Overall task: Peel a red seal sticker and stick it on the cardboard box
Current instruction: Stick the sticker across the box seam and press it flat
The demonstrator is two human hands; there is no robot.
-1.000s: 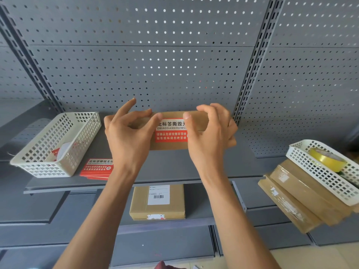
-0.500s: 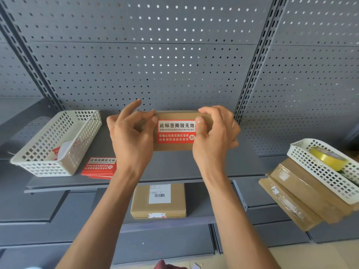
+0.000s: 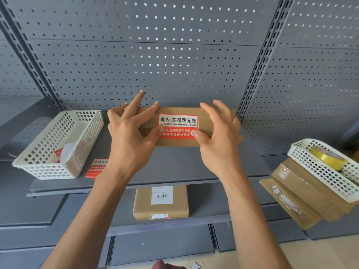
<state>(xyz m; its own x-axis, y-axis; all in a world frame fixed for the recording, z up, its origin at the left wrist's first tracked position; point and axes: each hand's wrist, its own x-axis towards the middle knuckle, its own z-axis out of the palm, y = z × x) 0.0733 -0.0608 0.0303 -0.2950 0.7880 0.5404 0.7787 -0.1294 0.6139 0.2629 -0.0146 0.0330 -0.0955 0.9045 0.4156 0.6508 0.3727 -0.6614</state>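
Two hands work one box (image 3: 181, 111) in the single head view. It stands on the upper shelf (image 3: 174, 167), at about 12 o'clock from the wrists, close before the pegboard (image 3: 174, 65), its long axis running 9 to 3 o'clock across the view. It looks set that way so the seam along its front faces the person.

Across that seam lies the red sticker (image 3: 177, 126), long axis also 9 to 3, white title band uppermost, print upright and readable from here. Its top half covers the upper flap, its red half the part below, so it bridges the joint as a seal should.

Left hand (image 3: 130, 140): fingers spread and fanned over the box's 9 o'clock end, thumb tip pressing the sticker's left lower edge; not gripping, more steadying and pressing. Right hand (image 3: 219, 140): fingers likewise apart and arched over the 3 o'clock end, thumb tip on the sticker's right lower corner. Both thumbs press outward ends, probably to rub the edges flat; the sticking looks nearly done.

At 9 o'clock sits a white basket (image 3: 58, 144), with spare red stickers (image 3: 96, 167) just beside it. Another box (image 3: 161, 202) rests on the lower shelf at 6 o'clock.
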